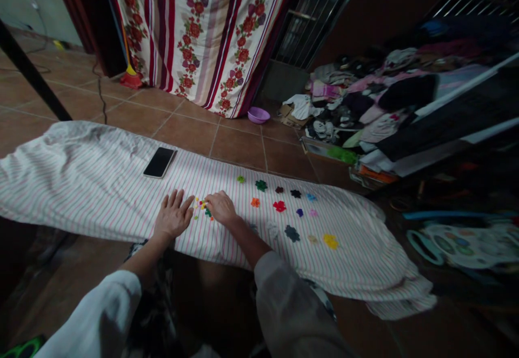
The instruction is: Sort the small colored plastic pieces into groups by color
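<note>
Two bare hands reach over a cloth-covered surface [109,185] with thin stripes. Between them lies a small scatter of mixed colored pieces [208,212], green, yellow, red and orange. The left hand [174,216] is at the scatter's nine o'clock, palm down, fingers spread, gripping nothing, its fingertips just beside the pieces. The right hand [221,207] is at three o'clock, fingers bent and tips at the pieces; whether it pinches one cannot be told. From the right hand, single-color clusters spread out: light green [240,179] between one and two o'clock, dark green [261,185] at two, orange [255,202] and, farther, red [279,206] at three, gray [291,233] and yellow [330,241] between three and four. A phone [160,162] lies at the left hand's eleven o'clock. On the tiled floor [194,131], a purple basin [258,115] sits at the right hand's one o'clock.
</note>
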Demonstrator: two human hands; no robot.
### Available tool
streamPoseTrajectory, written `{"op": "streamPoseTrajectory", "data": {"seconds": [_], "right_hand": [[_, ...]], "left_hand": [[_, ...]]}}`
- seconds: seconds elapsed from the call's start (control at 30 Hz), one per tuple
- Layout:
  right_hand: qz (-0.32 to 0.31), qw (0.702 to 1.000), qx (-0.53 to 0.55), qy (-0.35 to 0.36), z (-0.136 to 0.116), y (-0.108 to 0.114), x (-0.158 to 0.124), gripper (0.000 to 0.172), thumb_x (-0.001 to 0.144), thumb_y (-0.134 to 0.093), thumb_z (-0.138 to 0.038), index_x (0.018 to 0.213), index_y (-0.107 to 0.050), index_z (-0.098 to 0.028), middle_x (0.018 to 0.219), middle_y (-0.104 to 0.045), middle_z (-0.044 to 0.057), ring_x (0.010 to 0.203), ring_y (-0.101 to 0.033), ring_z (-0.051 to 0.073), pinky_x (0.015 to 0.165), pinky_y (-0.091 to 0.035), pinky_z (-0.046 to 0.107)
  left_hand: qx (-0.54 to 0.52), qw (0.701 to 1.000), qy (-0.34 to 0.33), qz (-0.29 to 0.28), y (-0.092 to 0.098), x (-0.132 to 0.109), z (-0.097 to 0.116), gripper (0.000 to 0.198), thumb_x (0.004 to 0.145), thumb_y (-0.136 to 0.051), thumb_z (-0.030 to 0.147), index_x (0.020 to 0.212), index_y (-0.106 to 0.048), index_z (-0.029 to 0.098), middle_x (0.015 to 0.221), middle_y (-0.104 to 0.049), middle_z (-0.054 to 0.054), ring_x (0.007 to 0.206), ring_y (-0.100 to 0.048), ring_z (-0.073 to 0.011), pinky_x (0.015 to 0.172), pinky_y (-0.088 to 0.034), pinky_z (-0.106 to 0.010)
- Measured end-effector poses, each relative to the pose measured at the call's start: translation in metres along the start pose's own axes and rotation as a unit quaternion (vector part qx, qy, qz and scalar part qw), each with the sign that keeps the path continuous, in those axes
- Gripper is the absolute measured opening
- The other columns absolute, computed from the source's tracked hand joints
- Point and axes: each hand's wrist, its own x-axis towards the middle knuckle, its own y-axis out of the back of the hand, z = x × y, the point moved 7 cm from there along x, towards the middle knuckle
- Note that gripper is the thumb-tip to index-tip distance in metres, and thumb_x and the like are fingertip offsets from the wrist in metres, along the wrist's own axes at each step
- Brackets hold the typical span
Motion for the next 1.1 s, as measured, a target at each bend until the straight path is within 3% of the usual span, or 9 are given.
{"op": "streamPoseTrajectory", "data": {"seconds": [0.33, 0.63, 0.87, 1.1], "right_hand": [[0.002, 0.998, -0.027, -0.048, -0.006, 0.004, 0.002, 0.019, 0.095, -0.050, -0.024, 0.095, -0.068, -0.019, 0.094, -0.071, 0.008, 0.098, -0.056, 0.020, 0.086, -0.038, 0.031], [0.012, 0.998, -0.018, -0.066, -0.012, 0.006, 0.001, 0.018, 0.095, -0.052, -0.029, 0.097, -0.067, -0.018, 0.097, -0.070, 0.009, 0.103, -0.054, 0.023, 0.087, -0.039, 0.033], [0.034, 0.998, 0.002, -0.059, -0.009, 0.005, 0.000, 0.018, 0.095, -0.052, -0.026, 0.099, -0.068, -0.018, 0.099, -0.070, 0.007, 0.099, -0.056, 0.020, 0.091, -0.035, 0.031], [0.069, 0.997, 0.012, -0.039, -0.002, 0.009, -0.007, 0.028, 0.100, -0.043, -0.028, 0.099, -0.070, -0.021, 0.094, -0.069, 0.006, 0.094, -0.055, 0.018, 0.091, -0.034, 0.032]], "left_hand": [[-0.003, 1.000, 0.001, 0.003, -0.003, 0.000, -0.001, 0.049, 0.091, -0.038, 0.041, 0.135, -0.054, 0.026, 0.147, -0.046, -0.012, 0.141, -0.033, -0.0331, 0.112, -0.026, -0.055], [-0.001, 1.000, -0.002, 0.013, 0.001, 0.000, 0.001, 0.049, 0.091, -0.038, 0.040, 0.135, -0.055, 0.026, 0.146, -0.048, -0.012, 0.140, -0.035, -0.0334, 0.111, -0.028, -0.055], [0.027, 1.000, -0.009, 0.005, 0.000, 0.000, 0.001, 0.050, 0.091, -0.038, 0.041, 0.136, -0.054, 0.025, 0.145, -0.048, -0.014, 0.139, -0.037, -0.0340, 0.110, -0.030, -0.054], [0.026, 1.000, -0.008, 0.010, 0.002, 0.000, 0.001, 0.049, 0.091, -0.039, 0.040, 0.135, -0.055, 0.026, 0.145, -0.049, -0.014, 0.139, -0.037, -0.0345, 0.110, -0.030, -0.054]]}}
